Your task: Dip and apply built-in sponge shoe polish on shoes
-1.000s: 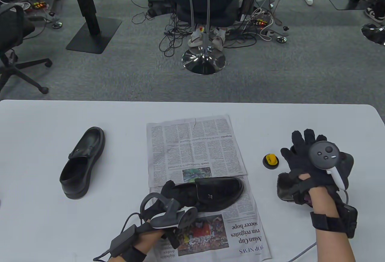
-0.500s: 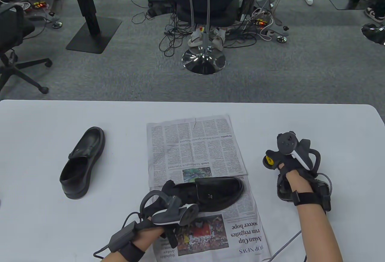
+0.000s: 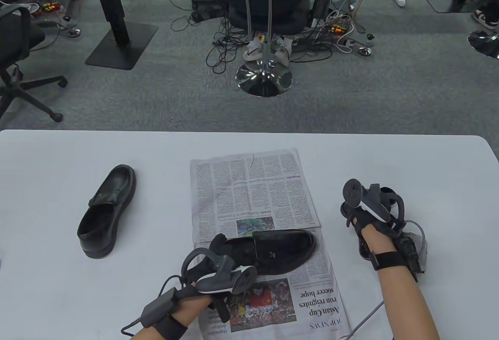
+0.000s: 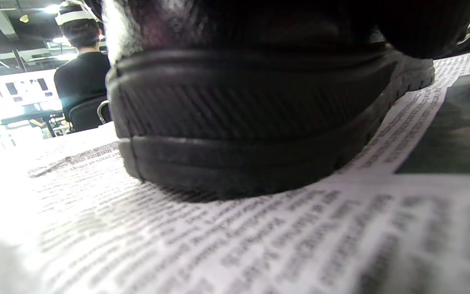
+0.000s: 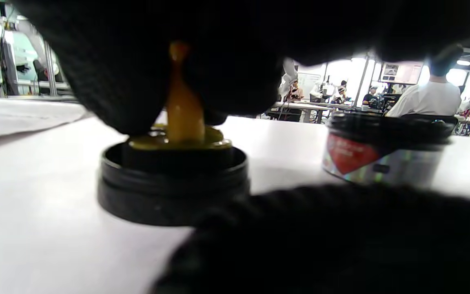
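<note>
A black loafer (image 3: 284, 248) lies on a newspaper (image 3: 249, 192), toe to the right. My left hand (image 3: 220, 248) grips its heel end, with fingers inside the opening. The left wrist view shows the ribbed heel sole (image 4: 251, 122) resting on the paper (image 4: 218, 237). My right hand (image 3: 349, 209) is turned on edge over the sponge applicator, which it hides in the table view. In the right wrist view my fingers (image 5: 227, 81) pinch its yellow handle (image 5: 184, 110), and the applicator sits in a black round lid (image 5: 174, 183) on the table.
A second black loafer (image 3: 105, 211) lies on the bare white table (image 3: 58, 160) at the left. A polish jar (image 5: 382, 151) with a black rim and red label stands right of the lid. A dark fuzzy pad (image 3: 361, 247) lies under my right wrist.
My right hand moved left from an open, flat pose, turned on edge and closed its fingers on the yellow applicator handle. My left hand and the loafer have not moved.
</note>
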A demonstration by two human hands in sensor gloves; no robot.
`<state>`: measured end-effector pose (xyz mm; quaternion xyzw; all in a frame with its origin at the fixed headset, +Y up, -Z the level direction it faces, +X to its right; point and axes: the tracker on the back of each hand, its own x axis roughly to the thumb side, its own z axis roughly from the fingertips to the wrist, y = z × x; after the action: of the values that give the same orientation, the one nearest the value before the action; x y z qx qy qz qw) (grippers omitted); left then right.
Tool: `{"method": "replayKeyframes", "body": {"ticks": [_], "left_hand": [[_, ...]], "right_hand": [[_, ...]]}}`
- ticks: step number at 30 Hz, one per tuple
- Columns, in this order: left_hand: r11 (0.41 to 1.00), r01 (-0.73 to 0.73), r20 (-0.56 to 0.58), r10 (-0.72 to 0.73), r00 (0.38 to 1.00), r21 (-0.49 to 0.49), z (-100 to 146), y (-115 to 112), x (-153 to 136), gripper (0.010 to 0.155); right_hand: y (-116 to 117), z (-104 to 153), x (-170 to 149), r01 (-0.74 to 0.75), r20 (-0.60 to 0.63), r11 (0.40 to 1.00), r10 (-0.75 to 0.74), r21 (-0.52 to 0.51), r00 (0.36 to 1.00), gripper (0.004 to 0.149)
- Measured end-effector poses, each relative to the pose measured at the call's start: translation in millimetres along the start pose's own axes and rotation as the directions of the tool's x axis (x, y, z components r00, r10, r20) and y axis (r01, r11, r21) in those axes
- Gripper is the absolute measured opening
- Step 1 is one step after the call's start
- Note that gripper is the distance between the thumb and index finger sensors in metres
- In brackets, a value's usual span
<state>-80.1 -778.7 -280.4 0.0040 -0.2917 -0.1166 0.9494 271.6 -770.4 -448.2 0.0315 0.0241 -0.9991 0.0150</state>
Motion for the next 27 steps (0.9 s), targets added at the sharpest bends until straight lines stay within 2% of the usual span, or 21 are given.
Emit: {"method": "replayKeyframes", "body": {"ticks": [5, 8, 11, 13, 15, 21, 27], "left_hand": [[1.0, 0.001, 0.0, -0.001, 1.0, 0.004, 0.2, 0.0, 0.1, 0.039], [1.0, 0.0, 0.0, 0.0, 1.0, 0.005, 0.3, -0.1, 0.1, 0.039], [1.0, 0.0, 0.0, 0.0, 1.0, 0.005, 0.3, -0.1, 0.1, 0.039], [1.0, 0.001, -0.001, -0.001, 1.0, 0.005, 0.4, -0.1, 0.1, 0.039], [1.0, 0.0, -0.001, 0.0, 1.0, 0.005, 0.4, -0.1, 0.1, 0.039], [1.0, 0.002, -0.002, -0.002, 1.0, 0.008, 0.6, -0.2, 0.2, 0.039], [1.0, 0.002, -0.002, -0.002, 1.0, 0.011, 0.7, -0.3, 0.2, 0.039]], "right_hand": [[-1.6, -0.3, -3.3, 0.071, 0.015, 0.997, -0.071, -0.027, 0.997, 0.048], [-15.7, -1.1, -13.3, 0.127, 0.0, 0.989, -0.128, -0.069, 0.992, 0.048], [-42.5, 0.5, -37.3, 0.223, -0.054, 0.951, -0.239, -0.213, 0.969, 0.048], [-54.3, 3.6, -56.5, 0.238, -0.109, 0.925, -0.281, -0.297, 0.953, 0.048], [-55.9, 8.3, -77.5, 0.19, -0.204, 0.902, -0.285, -0.388, 0.937, 0.047], [-20.3, 8.1, -107.4, 0.17, -0.326, 0.934, -0.274, -0.314, 0.905, 0.046], [-4.1, 2.8, -99.7, 0.119, -0.313, 0.965, -0.19, -0.232, 0.931, 0.045]]}}
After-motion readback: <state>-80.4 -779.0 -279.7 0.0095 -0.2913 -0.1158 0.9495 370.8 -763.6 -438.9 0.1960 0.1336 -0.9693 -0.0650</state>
